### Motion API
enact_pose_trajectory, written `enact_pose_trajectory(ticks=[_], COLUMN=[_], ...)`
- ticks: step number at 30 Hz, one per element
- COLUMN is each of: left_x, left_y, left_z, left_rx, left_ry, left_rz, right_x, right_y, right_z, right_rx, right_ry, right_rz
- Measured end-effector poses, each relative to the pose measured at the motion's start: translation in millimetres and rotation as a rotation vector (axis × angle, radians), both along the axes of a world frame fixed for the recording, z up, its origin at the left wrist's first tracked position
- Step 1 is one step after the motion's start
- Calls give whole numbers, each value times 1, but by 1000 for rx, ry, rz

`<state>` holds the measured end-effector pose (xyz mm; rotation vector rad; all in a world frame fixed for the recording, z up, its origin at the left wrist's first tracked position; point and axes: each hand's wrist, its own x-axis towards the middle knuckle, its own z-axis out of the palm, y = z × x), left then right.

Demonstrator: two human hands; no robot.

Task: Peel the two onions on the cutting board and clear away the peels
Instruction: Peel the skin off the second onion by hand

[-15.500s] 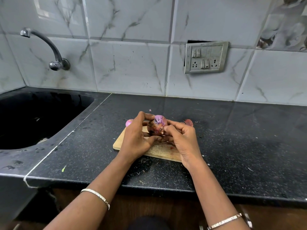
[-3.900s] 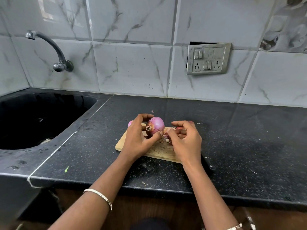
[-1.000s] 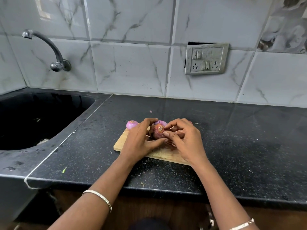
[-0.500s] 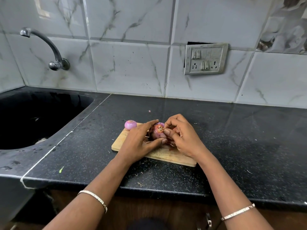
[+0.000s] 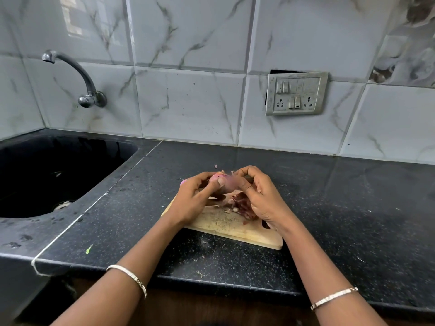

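both hands grip the half-peeled pink round onion (image 5: 224, 184) — left hand (image 5: 196, 198) steadying, right hand (image 5: 256, 196) stripping skin; next, pull the last papery layer free.

A pink onion (image 5: 225, 184) is held above the wooden cutting board (image 5: 219, 223), dark peels (image 5: 243, 204) heaped on it.

Two onions (image 5: 229, 185); one cutting board (image 5: 219, 222); one peel pile (image 5: 243, 204); one tap (image 5: 77, 71); two bracelets (image 5: 128, 276).

Home kitchen w/ sink (image 5: 35, 165), tap (image 5: 90, 100)
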<state>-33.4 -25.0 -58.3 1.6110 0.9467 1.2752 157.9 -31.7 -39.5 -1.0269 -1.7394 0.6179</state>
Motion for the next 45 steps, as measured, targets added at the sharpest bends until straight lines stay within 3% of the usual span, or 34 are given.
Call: enact_pose_trajectory(ticks=[3,7,17,21,29,37,45], left_x=[0,-2,-3,-4,-4,-5,-4], left_y=[1,1,-3,-3,-6,-2,-4], left_z=[2,-2,-2,-2,0,-2,-1], left_rx=[-74,-88,-90,-106,-101,-141,-128], left_ry=[-115,-154,-99,-98,-72,-81,-34], left_rz=[-25,-26,-47,-38,-65,-53,-110], right_x=[-1,-2,1,3,-6,-4,-9], right_y=[2,1,-3,-7,-12,-9,-11], right_z=[-2,-9,-10,-9,-10,-10,-7], right_rx=[-52,-22,79,155,170,213,140], right_ry=[90,33,112,3,-39,-70,-2], right_rz=[-8,-83,-259,-354,-165,-242,-107])
